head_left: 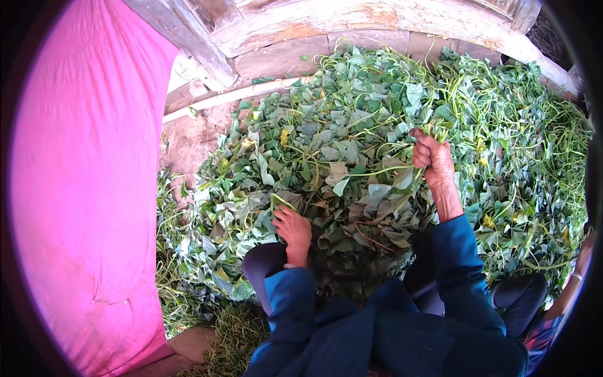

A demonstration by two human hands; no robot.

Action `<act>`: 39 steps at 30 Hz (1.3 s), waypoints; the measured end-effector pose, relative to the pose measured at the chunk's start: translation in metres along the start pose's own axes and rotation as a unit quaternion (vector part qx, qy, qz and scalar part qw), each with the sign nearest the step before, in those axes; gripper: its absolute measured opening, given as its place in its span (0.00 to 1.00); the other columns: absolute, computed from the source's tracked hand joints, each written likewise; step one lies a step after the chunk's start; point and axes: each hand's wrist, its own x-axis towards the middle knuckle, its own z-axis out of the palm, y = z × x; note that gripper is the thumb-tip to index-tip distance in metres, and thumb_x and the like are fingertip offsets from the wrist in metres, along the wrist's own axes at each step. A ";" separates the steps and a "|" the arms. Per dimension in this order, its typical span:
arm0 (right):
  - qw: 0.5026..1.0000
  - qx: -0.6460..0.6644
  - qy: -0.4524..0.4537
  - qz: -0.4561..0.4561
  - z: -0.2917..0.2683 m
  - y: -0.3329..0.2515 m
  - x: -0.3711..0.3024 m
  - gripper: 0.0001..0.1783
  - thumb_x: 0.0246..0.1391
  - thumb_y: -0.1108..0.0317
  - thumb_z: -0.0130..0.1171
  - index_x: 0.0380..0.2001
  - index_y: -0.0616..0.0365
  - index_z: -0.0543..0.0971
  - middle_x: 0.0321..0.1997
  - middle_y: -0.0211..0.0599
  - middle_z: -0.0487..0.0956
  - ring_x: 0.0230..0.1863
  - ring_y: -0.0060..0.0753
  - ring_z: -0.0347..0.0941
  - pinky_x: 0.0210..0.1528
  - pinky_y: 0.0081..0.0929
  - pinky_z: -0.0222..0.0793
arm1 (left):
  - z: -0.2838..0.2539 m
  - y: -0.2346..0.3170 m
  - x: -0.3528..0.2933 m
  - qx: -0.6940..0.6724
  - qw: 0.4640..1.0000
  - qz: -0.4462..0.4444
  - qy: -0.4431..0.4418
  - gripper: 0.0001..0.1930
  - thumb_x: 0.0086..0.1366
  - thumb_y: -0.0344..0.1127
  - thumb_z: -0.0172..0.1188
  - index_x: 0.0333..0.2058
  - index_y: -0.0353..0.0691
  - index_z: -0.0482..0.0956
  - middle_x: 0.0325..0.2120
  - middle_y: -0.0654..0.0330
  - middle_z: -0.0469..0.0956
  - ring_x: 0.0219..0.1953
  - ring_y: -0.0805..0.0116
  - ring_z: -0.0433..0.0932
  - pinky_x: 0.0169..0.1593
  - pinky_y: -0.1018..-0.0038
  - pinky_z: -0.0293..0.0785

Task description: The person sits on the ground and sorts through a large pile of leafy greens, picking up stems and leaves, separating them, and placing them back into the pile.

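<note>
A deep heap of cut leafy green vines covers the ground in front of me, some leaves wilted and greyish, a few yellow. My right hand is closed in a fist around a bunch of vine stems above the middle of the heap. From that fist a long pale stem reaches left across the leaves. Lower and to the left, beside my knee, my left hand has its fingers curled on a thick green stem that sticks out above them. Its fingertips are partly hidden.
A bright pink cloth hangs along the left side. Behind the heap run a rough wooden beam and a pale pole. At the right edge another person's forearm shows. Thin stalks lie at lower left.
</note>
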 end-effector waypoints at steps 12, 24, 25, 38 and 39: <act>1.000 -0.009 -0.009 -0.006 -0.005 0.010 0.007 0.09 0.49 0.70 0.52 0.32 0.65 0.72 0.11 0.20 0.56 0.10 0.15 0.48 0.13 0.18 0.43 | 0.046 0.034 0.019 -0.190 0.963 0.086 -0.172 0.08 0.51 0.33 0.52 0.29 0.35 0.71 0.30 0.48 0.74 0.33 0.46 0.74 0.34 0.57 0.71; 1.000 0.011 -0.004 0.006 -0.008 0.008 0.004 0.05 0.47 0.74 0.52 0.29 0.64 0.73 0.11 0.22 0.60 0.11 0.16 0.51 0.13 0.17 0.47 | 0.033 0.042 0.069 -0.034 0.956 0.163 -0.244 0.15 0.50 0.45 0.56 0.30 0.39 0.75 0.29 0.50 0.77 0.33 0.52 0.77 0.36 0.60 0.72; 1.000 0.014 -0.003 -0.003 -0.006 0.008 0.004 0.05 0.47 0.74 0.52 0.28 0.64 0.73 0.11 0.22 0.60 0.11 0.16 0.51 0.13 0.17 0.47 | 0.005 0.044 0.087 -0.038 0.954 0.152 -0.255 0.17 0.50 0.46 0.55 0.31 0.38 0.76 0.29 0.49 0.77 0.33 0.51 0.77 0.35 0.60 0.72; 1.000 -0.007 -0.004 0.014 0.001 0.020 0.009 0.08 0.44 0.73 0.55 0.28 0.68 0.74 0.14 0.27 0.64 0.12 0.20 0.54 0.14 0.19 0.51 | -0.430 -0.098 0.120 -0.490 0.648 0.270 0.517 0.14 0.60 0.32 0.44 0.42 0.32 0.67 0.41 0.51 0.68 0.40 0.66 0.68 0.45 0.67 0.66; 1.000 0.000 -0.001 0.017 0.005 0.017 0.007 0.08 0.45 0.74 0.54 0.29 0.68 0.74 0.13 0.24 0.62 0.13 0.19 0.53 0.15 0.19 0.49 | -0.438 -0.104 0.099 -0.480 0.593 0.286 0.580 0.14 0.61 0.32 0.42 0.44 0.32 0.65 0.43 0.51 0.66 0.43 0.66 0.67 0.47 0.66 0.66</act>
